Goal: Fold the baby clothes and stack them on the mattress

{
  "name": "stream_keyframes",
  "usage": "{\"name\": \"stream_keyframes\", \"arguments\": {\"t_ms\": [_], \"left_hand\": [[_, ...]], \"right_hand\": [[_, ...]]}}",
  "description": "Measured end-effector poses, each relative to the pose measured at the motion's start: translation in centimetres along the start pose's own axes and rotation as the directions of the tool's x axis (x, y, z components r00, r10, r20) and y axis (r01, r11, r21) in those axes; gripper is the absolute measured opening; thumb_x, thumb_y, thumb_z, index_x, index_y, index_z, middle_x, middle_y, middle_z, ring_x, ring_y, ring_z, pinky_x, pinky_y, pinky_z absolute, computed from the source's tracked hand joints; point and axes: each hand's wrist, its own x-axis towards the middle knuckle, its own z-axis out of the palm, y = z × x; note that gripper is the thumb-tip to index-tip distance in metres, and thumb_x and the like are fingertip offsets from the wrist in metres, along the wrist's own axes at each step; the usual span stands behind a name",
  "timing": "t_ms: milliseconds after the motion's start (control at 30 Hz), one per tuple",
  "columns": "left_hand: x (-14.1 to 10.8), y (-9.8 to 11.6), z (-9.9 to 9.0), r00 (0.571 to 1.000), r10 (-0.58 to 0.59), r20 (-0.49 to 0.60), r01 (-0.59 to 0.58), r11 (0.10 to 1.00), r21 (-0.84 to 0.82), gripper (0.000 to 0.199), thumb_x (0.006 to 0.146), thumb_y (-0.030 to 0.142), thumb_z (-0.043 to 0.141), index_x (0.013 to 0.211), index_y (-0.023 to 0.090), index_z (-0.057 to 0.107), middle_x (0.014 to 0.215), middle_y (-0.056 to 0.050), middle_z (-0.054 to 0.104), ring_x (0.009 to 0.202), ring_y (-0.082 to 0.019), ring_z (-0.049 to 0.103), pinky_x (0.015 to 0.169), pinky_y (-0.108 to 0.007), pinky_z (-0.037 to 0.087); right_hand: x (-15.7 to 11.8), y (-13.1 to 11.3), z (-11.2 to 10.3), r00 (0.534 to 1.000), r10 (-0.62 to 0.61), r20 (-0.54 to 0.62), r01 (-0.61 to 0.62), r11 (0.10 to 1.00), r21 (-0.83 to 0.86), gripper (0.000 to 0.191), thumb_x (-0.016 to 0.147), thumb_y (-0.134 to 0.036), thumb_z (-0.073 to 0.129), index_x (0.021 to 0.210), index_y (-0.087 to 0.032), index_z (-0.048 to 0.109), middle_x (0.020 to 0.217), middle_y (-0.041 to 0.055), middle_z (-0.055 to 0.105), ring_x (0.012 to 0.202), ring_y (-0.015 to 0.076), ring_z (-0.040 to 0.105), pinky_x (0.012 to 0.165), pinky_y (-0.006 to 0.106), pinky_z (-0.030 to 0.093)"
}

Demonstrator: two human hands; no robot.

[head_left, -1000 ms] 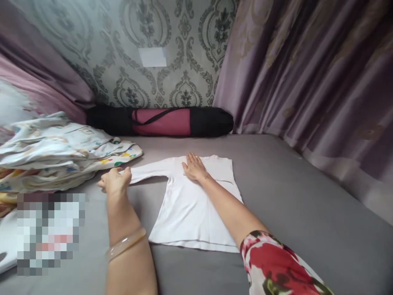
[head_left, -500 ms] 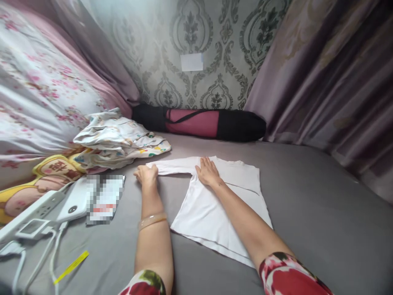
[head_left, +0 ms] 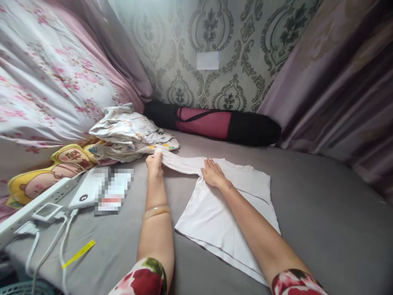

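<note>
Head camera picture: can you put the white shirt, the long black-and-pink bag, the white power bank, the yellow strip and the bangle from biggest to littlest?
Largest to smallest, as they look:
1. White long-sleeved shirt
2. Black-and-pink bag
3. White power bank
Last: yellow strip and bangle, too alike to rank.

Your grey-sheeted bed [head_left: 328,209] carries a white long-sleeved shirt [head_left: 211,221], spread before you; beyond lies a black-and-pink tubular bag [head_left: 204,123], and to your left crumpled patterned fabric [head_left: 125,131], a power strip [head_left: 57,194] and a power bank [head_left: 87,186].
</note>
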Motion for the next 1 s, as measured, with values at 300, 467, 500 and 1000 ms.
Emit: {"name": "stream_keyframes", "arguments": {"t_ms": [300, 467, 500, 1000], "left_hand": [[-1.3, 3.4, 1.1, 0.95, -0.008, 0.312, 0.256, 0.593, -0.764, 0.017, 0.082, 0.011, 0.055, 0.094, 0.014, 0.066, 0.084, -0.005, 0.073, 0.089, -0.015, 0.068, 0.084, -0.025, 0.054], [-3.3, 5.2, 2.6, 0.932, 0.108, 0.345, 0.216, 0.598, -0.772, 0.012, 0.078, 0.013, 0.062, 0.089, 0.016, 0.065, 0.083, -0.001, 0.071, 0.087, -0.013, 0.068, 0.082, -0.021, 0.052], [-3.8, 5.6, 3.0, 0.928, 0.134, 0.348, 0.203, 0.603, -0.771, 0.012, 0.076, 0.014, 0.064, 0.088, 0.016, 0.064, 0.082, 0.0, 0.071, 0.084, -0.013, 0.067, 0.081, -0.021, 0.052], [-11.3, 6.2, 8.8, 0.857, 0.244, 0.453, 0.076, 0.81, -0.581, 0.028, 0.074, 0.035, 0.071, 0.083, 0.019, 0.05, 0.071, 0.003, 0.056, 0.064, -0.01, 0.055, 0.062, -0.021, 0.042]], "right_hand": [[0.6, -0.4, -2.5, 0.975, 0.038, 0.22, -0.027, 0.998, -0.052, 0.086, 0.09, -0.06, 0.037, 0.154, -0.01, 0.01, 0.161, 0.0122, 0.0, 0.147, 0.028, -0.001, 0.117, 0.042, 0.005], [1.2, -1.3, -3.5, 0.973, 0.091, 0.211, -0.076, 0.994, -0.075, 0.096, 0.08, -0.068, 0.049, 0.154, -0.014, 0.017, 0.161, 0.0135, 0.009, 0.146, 0.0328, 0.007, 0.115, 0.046, 0.013], [1.3, -1.5, -3.7, 0.973, 0.101, 0.209, -0.084, 0.993, -0.089, 0.099, 0.078, -0.069, 0.052, 0.153, -0.014, 0.018, 0.16, 0.0143, 0.011, 0.145, 0.0338, 0.009, 0.115, 0.046, 0.014], [-1.5, 2.0, -3.6, 0.965, 0.204, -0.164, -0.083, 0.832, 0.548, 0.042, 0.085, -0.026, 0.054, 0.126, -0.017, 0.058, 0.138, 0.0123, 0.052, 0.133, 0.0278, 0.041, 0.111, 0.039, 0.029]]}}
